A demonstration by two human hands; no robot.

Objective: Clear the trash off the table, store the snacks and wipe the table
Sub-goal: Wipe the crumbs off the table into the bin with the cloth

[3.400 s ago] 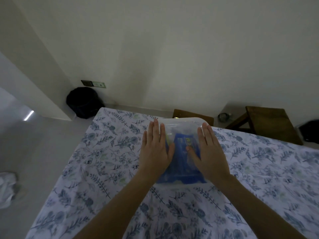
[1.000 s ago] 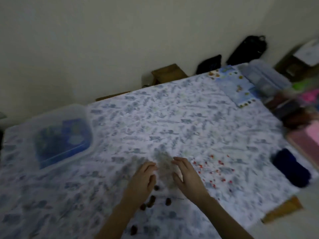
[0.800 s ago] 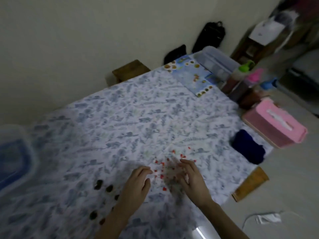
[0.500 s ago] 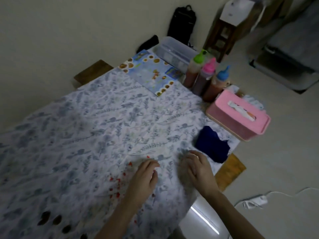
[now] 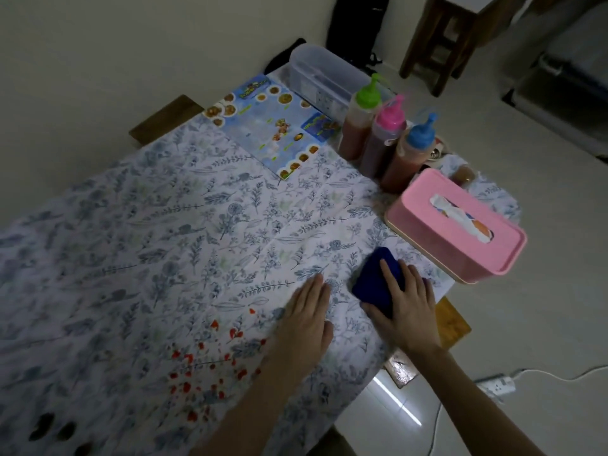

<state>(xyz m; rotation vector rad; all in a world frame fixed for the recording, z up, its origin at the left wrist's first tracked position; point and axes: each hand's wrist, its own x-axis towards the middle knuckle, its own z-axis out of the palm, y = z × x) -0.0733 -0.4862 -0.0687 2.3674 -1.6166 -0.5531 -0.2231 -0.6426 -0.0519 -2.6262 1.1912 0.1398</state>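
Observation:
A dark blue cloth (image 5: 375, 279) lies near the right edge of the floral tablecloth (image 5: 197, 232). My right hand (image 5: 408, 307) rests on top of it, fingers spread over the cloth and thumb at its near side. My left hand (image 5: 307, 320) lies flat and open on the tablecloth just left of the cloth. Small red bits (image 5: 204, 366) are scattered on the tablecloth near my left forearm. A few dark brown lumps (image 5: 56, 429) sit at the near left corner.
A pink tissue box (image 5: 457, 228) stands right of the cloth. Behind it are three sauce bottles with green (image 5: 360, 123), pink (image 5: 383, 139) and blue (image 5: 409, 153) caps, a clear lidded box (image 5: 324, 77) and a blue printed sheet (image 5: 276, 126). A power strip (image 5: 495, 386) lies on the floor.
The view has swung right, away from the snack container. My right hand has moved right onto the blue cloth. My left hand has slid right along the tablecloth, past the red bits.

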